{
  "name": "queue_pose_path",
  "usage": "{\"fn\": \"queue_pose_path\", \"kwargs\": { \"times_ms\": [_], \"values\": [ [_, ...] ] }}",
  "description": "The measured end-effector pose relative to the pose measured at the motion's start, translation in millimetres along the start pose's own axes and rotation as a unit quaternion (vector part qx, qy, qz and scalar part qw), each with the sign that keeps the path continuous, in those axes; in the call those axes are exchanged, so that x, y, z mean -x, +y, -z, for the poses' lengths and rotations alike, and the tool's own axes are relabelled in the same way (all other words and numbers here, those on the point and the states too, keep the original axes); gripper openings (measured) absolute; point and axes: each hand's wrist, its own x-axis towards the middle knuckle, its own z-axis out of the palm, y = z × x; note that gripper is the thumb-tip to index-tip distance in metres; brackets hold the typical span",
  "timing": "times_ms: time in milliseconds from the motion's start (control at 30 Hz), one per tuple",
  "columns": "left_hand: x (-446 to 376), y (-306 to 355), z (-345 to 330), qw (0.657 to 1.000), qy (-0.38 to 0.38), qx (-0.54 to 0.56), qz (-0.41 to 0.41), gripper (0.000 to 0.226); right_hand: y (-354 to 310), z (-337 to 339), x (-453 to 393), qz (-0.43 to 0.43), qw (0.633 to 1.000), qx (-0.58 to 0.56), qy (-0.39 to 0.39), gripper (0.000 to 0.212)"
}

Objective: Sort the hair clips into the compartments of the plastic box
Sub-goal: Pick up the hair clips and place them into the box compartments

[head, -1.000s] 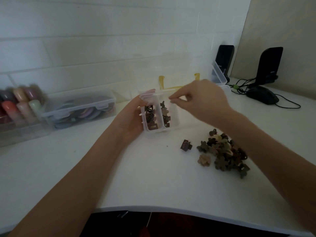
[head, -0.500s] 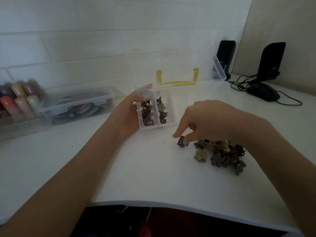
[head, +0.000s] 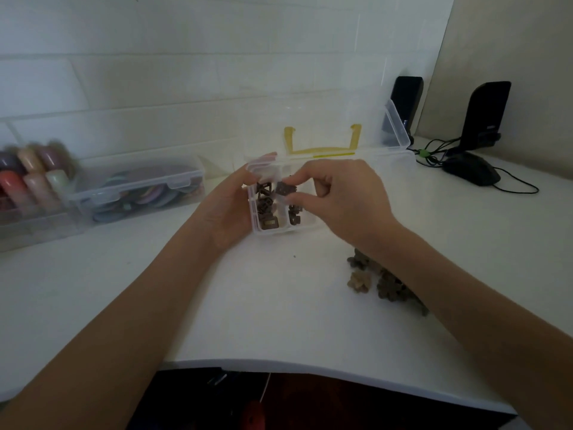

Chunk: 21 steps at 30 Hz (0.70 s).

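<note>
A small clear plastic box with compartments sits on the white table, its cells holding dark brown hair clips. My left hand grips the box's left side, thumb over the far corner. My right hand pinches a dark square hair clip between thumb and forefinger, just above the box's middle divider. A pile of brown flower-shaped hair clips lies on the table to the right, partly hidden under my right forearm.
A large clear box with a yellow handle stands open behind the small box. A closed clear box of coloured items and blurred round things stand at the left. A black mouse, cables and dark speakers are at the back right.
My right hand went down to the lone dark square clip on the table, pinched it, and has lifted it over the small box. My left hand has stayed on the box.
</note>
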Motion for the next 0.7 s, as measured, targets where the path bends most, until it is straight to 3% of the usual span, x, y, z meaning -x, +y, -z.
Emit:
{"fn": "queue_pose_path", "kwargs": {
  "times_ms": [133,233,367,567,700],
  "values": [
    [-1.4,-2.6,3.6,1.000,-0.011,-0.007,0.005,0.063,-11.9,-13.5,-8.8,-0.004,0.997,0.073,-0.022,0.015],
    [-3.8,-3.5,5.0,1.000,-0.014,-0.015,0.003,0.048,-19.9,-20.7,-20.8,-0.003,0.988,0.152,-0.041,0.019],
    [-5.5,-4.3,6.1,0.999,0.023,-0.040,0.002,0.047,-32.3,-35.1,-24.1,0.066,0.957,0.281,-0.035,0.017],
    [-4.8,-3.3,7.2,0.997,0.024,-0.067,0.008,0.061,-27.0,-27.9,-24.1,0.075,0.963,0.255,-0.050,0.024],
    [-4.2,-1.7,4.8,0.997,0.025,-0.068,0.006,0.044,-7.7,6.4,-22.2,0.025,0.996,0.036,-0.072,0.018]
  ]
}}
